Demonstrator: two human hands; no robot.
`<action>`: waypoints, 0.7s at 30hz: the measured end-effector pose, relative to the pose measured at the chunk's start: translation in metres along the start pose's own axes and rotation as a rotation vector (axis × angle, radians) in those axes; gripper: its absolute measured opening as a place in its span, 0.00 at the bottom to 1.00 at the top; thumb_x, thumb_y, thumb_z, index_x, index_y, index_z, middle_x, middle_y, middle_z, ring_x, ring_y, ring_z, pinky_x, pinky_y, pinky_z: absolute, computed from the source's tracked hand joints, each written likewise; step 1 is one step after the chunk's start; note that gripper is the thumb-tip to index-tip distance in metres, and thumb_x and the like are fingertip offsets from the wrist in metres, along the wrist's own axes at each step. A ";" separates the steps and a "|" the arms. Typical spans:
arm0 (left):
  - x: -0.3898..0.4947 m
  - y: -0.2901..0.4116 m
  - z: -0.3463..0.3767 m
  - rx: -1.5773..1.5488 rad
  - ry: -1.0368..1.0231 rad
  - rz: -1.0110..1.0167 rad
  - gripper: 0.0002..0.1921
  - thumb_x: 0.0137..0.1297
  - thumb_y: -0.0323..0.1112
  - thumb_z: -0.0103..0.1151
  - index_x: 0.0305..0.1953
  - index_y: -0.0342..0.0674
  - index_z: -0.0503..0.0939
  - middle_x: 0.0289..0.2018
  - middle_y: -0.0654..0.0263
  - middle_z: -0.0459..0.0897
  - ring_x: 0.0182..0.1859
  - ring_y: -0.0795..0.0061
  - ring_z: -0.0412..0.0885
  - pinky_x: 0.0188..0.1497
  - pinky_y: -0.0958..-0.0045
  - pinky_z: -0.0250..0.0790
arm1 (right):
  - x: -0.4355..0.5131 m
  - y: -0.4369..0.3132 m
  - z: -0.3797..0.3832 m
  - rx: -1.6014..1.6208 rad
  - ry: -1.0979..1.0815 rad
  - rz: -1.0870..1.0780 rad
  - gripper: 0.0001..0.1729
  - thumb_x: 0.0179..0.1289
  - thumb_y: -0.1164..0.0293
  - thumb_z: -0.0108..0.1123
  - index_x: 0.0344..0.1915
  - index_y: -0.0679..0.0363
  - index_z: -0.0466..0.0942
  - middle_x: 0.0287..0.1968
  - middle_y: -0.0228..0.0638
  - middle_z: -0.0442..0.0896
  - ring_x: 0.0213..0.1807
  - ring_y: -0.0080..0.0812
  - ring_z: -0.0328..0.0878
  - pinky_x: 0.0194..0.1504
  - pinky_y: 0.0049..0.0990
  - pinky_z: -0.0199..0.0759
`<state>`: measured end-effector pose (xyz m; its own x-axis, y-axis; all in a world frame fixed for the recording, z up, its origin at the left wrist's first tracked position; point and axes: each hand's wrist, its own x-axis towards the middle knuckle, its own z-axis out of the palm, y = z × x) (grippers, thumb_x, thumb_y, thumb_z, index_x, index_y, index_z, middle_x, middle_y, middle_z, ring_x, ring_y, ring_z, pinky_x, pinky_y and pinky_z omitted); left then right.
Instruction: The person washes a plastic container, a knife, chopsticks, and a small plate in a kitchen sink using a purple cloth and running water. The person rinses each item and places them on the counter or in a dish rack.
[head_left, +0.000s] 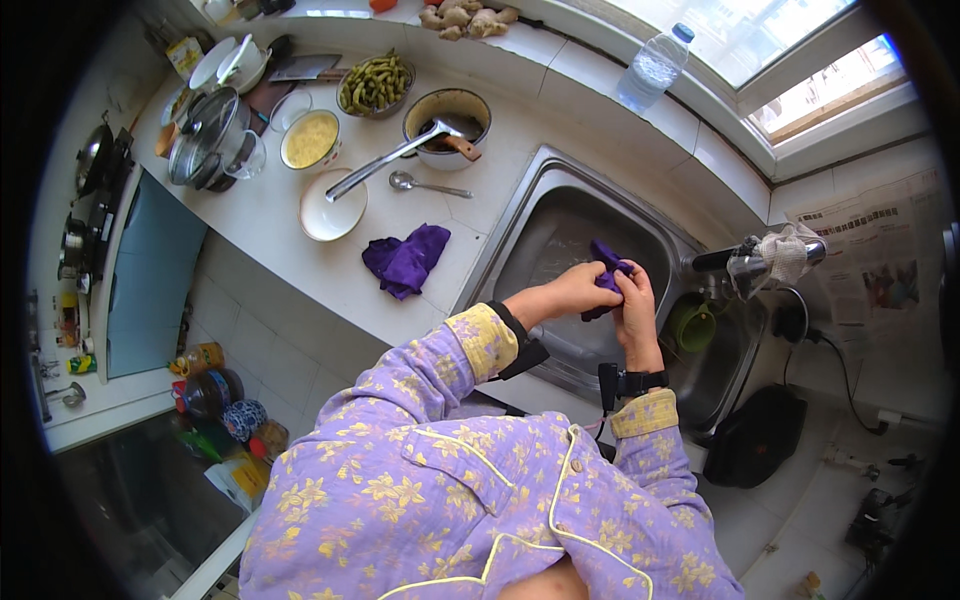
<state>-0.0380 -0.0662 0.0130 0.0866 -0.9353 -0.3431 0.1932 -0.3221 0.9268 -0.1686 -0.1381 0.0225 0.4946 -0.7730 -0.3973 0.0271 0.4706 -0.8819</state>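
Over the large basin of a stainless steel sink (499, 259), my left hand (576, 289) and my right hand (637, 304) are both closed on a bunched purple cloth (609, 259). The hands almost touch, and the cloth sticks out above and below the fingers. Left of the sink, a second purple cloth (409, 259) lies crumpled on the white tiled counter. Beyond it are a white bowl (330, 217), a metal spoon (431, 184) and an enamel pot (448, 157), with a long-handled ladle (382, 160) resting across the pot.
A bowl of green pods (375, 84), a bowl of yellow food (311, 141), a glass-lidded pot (206, 139) and a cleaver (304, 67) stand farther left. The faucet (772, 259), wrapped in mesh cloth, juts in at right above a green strainer (694, 324). A plastic bottle (652, 69) stands on the ledge.
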 end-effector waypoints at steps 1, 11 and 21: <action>0.003 0.003 -0.004 -0.116 -0.006 0.004 0.22 0.53 0.39 0.69 0.45 0.34 0.75 0.32 0.62 0.80 0.32 0.76 0.78 0.34 0.74 0.71 | 0.000 -0.003 0.003 0.051 0.049 -0.016 0.18 0.68 0.72 0.57 0.57 0.59 0.72 0.49 0.32 0.78 0.47 0.23 0.76 0.49 0.23 0.72; 0.074 0.047 -0.120 0.999 1.162 0.405 0.30 0.51 0.33 0.64 0.57 0.40 0.67 0.65 0.49 0.61 0.67 0.50 0.59 0.64 0.46 0.56 | -0.021 -0.002 -0.027 -0.209 0.094 0.076 0.12 0.71 0.70 0.54 0.51 0.60 0.76 0.47 0.30 0.82 0.46 0.21 0.77 0.46 0.21 0.69; 0.146 0.005 -0.180 1.341 0.880 0.134 0.18 0.58 0.29 0.52 0.51 0.40 0.77 0.57 0.57 0.70 0.60 0.53 0.66 0.58 0.55 0.62 | -0.021 0.031 -0.052 -0.234 0.091 0.204 0.11 0.72 0.69 0.54 0.50 0.57 0.76 0.46 0.29 0.82 0.46 0.21 0.79 0.47 0.20 0.71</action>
<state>0.1512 -0.1782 -0.0599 0.6301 -0.7477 0.2094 -0.7736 -0.5812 0.2525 -0.2237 -0.1297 -0.0094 0.3891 -0.7125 -0.5840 -0.2708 0.5175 -0.8117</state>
